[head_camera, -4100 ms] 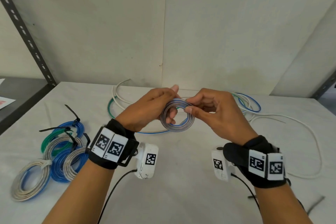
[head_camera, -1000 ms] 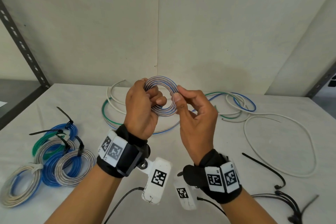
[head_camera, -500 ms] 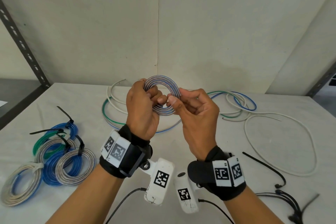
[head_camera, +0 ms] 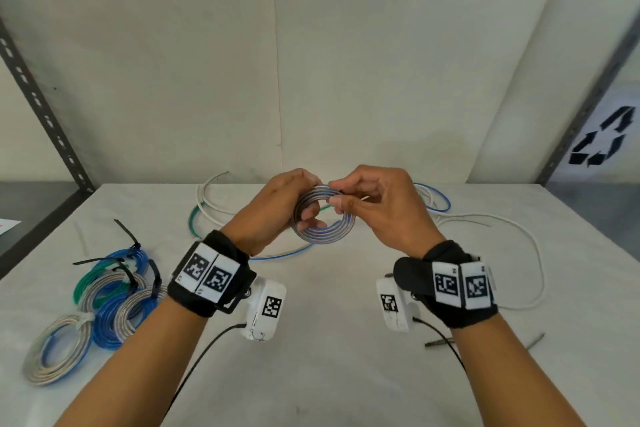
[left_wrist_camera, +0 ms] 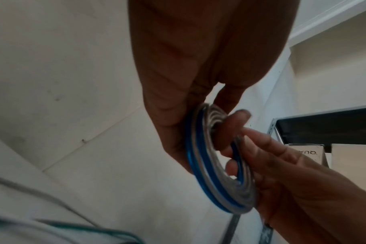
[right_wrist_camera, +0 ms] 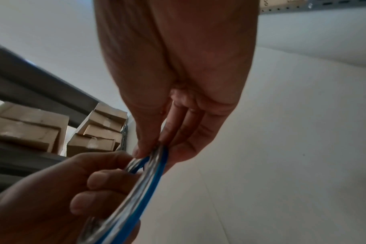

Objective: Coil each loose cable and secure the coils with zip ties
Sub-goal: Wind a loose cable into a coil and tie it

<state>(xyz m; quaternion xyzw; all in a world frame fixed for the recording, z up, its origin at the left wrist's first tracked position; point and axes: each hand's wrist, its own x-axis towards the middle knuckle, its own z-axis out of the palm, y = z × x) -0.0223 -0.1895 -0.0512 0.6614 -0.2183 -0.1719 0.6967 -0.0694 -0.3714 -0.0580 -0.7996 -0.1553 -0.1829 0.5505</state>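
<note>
Silver-and-blue cable coil [head_camera: 323,218] held in both hands above the white tabletop [head_camera: 332,340].
Coil: several tight flat loops, grey-silver strands alternating with bright blue, roughly round, tilted toward the head camera. Left hand [head_camera: 277,208] grips its left side, fingers [head_camera: 310,215] curled through the centre hole and clamped on the loops. Right hand [head_camera: 379,206] pinches the upper right rim, thumb and fingertips pressed together on the strands. Loose cables [head_camera: 485,218], white, green and blue, lie on the tabletop behind the hands. Tied coils [head_camera: 104,302] sit at far left with black zip ties [head_camera: 124,232] sticking up.
</note>
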